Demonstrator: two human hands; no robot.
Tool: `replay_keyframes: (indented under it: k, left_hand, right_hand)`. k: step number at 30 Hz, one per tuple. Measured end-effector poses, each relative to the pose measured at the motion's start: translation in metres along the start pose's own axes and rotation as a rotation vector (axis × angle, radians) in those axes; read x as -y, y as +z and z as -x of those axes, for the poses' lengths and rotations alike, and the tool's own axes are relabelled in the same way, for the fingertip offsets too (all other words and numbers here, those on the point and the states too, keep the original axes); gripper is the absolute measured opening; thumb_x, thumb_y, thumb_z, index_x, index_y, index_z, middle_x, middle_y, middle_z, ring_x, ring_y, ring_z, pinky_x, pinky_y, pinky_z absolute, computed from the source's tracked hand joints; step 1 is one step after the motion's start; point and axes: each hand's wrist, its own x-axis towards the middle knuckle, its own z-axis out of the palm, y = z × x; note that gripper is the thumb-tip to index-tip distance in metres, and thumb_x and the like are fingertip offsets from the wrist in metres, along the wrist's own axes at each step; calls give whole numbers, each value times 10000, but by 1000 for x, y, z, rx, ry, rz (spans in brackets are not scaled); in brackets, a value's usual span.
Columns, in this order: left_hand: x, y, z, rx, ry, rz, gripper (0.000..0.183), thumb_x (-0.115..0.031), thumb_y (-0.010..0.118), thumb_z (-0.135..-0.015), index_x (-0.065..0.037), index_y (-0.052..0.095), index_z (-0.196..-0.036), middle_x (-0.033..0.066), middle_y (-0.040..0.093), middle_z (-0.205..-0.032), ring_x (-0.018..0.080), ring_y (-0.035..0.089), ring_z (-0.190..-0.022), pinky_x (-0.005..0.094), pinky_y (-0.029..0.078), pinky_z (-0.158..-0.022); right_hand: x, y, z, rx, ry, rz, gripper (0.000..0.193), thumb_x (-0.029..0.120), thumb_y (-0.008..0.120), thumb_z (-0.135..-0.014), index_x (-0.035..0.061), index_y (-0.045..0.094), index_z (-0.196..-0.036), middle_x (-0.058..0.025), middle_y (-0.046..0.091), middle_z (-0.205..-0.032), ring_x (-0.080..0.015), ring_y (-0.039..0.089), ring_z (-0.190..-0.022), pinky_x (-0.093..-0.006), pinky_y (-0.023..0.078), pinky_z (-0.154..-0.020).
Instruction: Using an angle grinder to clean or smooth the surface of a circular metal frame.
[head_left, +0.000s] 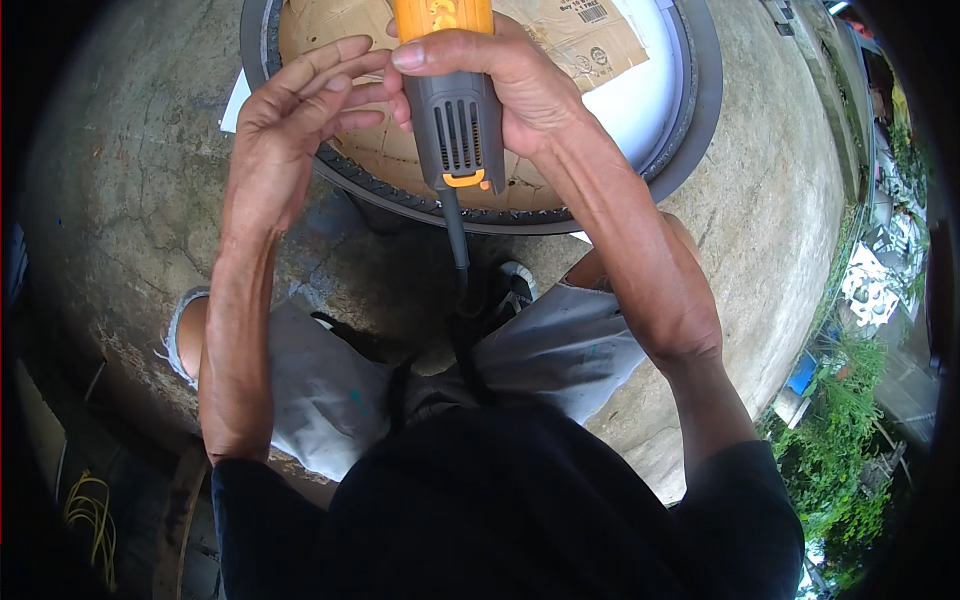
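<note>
My right hand (pixel 525 90) is wrapped round the body of an orange and dark grey corded power tool (pixel 462 120), with the thumb across its front. The tool's vented end points toward me, and its far end is cut off by the upper edge. From the vented end a dark cord (pixel 454 235) runs down between my legs. My left hand (pixel 290 120) is just left of the tool, fingers stretched and apart, holding nothing. Both hands are above a round piece with a dark grey rim (pixel 700 110).
Brown cardboard (pixel 595 45) lies inside the rim, over a white surface (pixel 635 110). Concrete floor (pixel 130 150) surrounds the round piece. My knees and feet are close below it. Green plants (pixel 840 440) grow at the right, and a coiled yellow cord (pixel 92 515) lies lower left.
</note>
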Motion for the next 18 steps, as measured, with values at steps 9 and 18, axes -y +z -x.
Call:
replay_keyframes:
  k: [9,18]
  left_hand:
    - [16,38,23,114,-13,-22,730,-40,703,-883,0,335,-1512,200,464,-1479,290,516,-1296,398,470,-1020]
    - [51,61,11,-46,20,-128,614,7,745,-865,58,444,-1397,119,652,-1185,175,647,-1059,302,540,-881]
  right_hand:
    - [8,-43,-8,-264,-38,-224,348,156,764,-793,-13,597,-1047,-137,657,-889,-242,677,-741,-395,597,-694]
    - [3,-34,-7,-347,-128,-95,332,155,756,-796,-6,590,-1035,-130,651,-876,-239,673,-743,-396,594,-698]
